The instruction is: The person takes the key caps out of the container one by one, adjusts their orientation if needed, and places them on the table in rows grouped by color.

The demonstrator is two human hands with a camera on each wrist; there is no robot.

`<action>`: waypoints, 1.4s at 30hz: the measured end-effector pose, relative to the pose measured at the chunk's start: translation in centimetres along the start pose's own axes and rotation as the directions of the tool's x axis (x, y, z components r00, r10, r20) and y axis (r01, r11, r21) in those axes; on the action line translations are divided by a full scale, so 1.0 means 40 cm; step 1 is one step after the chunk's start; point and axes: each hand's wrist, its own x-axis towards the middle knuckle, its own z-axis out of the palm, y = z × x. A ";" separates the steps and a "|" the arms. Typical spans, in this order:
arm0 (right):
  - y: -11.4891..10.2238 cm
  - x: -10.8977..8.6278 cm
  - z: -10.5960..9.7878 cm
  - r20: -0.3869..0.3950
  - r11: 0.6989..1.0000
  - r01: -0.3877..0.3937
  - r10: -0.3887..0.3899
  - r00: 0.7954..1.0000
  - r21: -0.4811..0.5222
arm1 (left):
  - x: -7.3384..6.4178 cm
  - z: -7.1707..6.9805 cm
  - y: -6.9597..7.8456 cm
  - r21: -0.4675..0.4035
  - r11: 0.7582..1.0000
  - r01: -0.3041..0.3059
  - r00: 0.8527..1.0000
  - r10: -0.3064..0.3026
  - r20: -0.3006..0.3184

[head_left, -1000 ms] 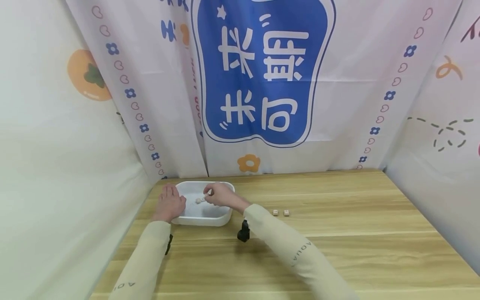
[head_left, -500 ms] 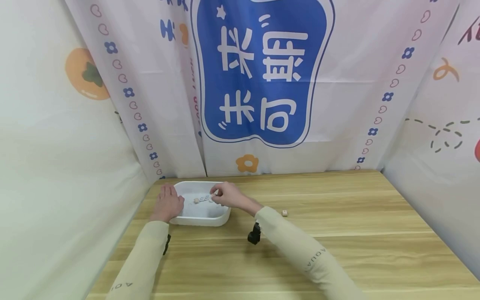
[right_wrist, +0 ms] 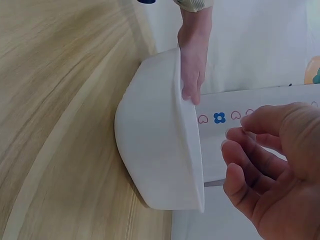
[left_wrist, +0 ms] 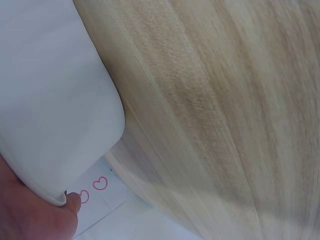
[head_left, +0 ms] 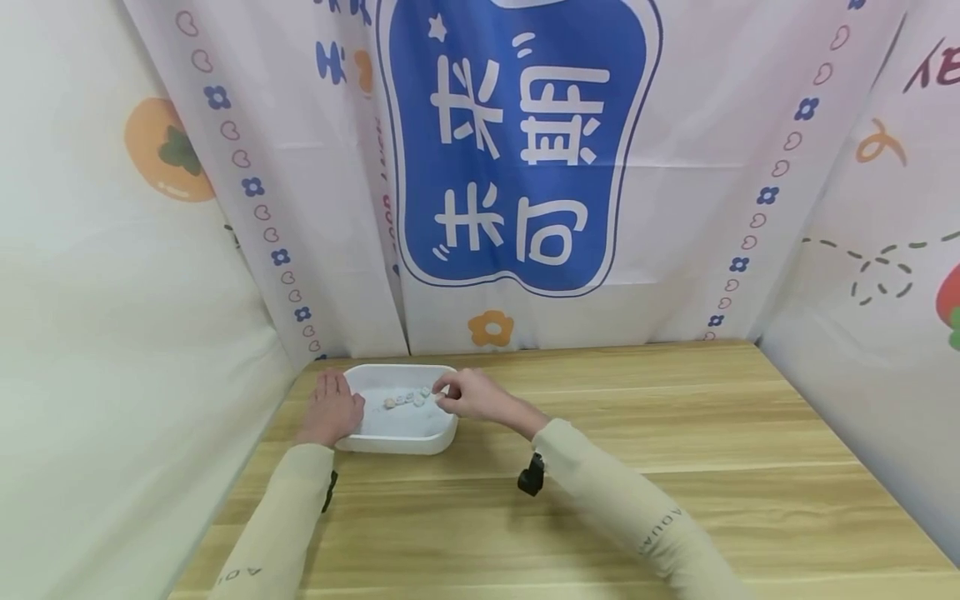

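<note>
Along the left end of the white tray (head_left: 396, 447), my left hand (head_left: 331, 410) lies flat over the rim with fairly straight fingers. Its thumb side touches the rim in the left wrist view. My right hand (head_left: 474, 396) is over the tray's right end, fingers curled and thumb near the index fingertip. A small pale piece appears between these tips in the head view; the right wrist view barely shows it. Several small pale block-like pieces (head_left: 409, 398) lie in a loose row inside the tray, too small to read.
The tray stands on a wood-grain table (head_left: 675, 433), near its back left corner. Printed curtains (head_left: 517, 317) hang behind and at both sides. A dark camera (head_left: 532, 475) hangs at the right wrist. My right sleeve (head_left: 600, 479) covers part of the table.
My right hand has moved right across the tray, uncovering more of the pieces. Two pieces seen on the table earlier are out of sight where the right sleeve lies. The left hand stays on the rim.
</note>
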 end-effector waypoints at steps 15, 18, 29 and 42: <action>0.014 -0.092 -0.041 -0.004 1.000 0.029 -0.029 1.000 0.007 | 0.003 0.004 -0.008 -0.008 1.000 0.007 1.000 -0.008 -0.003; 0.024 -0.109 -0.047 -0.004 0.999 0.041 -0.041 0.999 0.008 | 0.001 0.003 -0.006 -0.008 1.000 0.006 1.000 -0.006 -0.004; 0.072 -0.166 -0.074 0.004 0.999 -0.007 0.007 1.000 0.036 | -0.002 0.003 -0.007 -0.026 1.000 0.004 1.000 -0.004 -0.008; 0.114 -0.219 -0.092 0.004 0.997 -0.044 0.044 0.999 0.061 | -0.004 -0.001 -0.008 -0.018 1.000 0.002 1.000 -0.002 0.014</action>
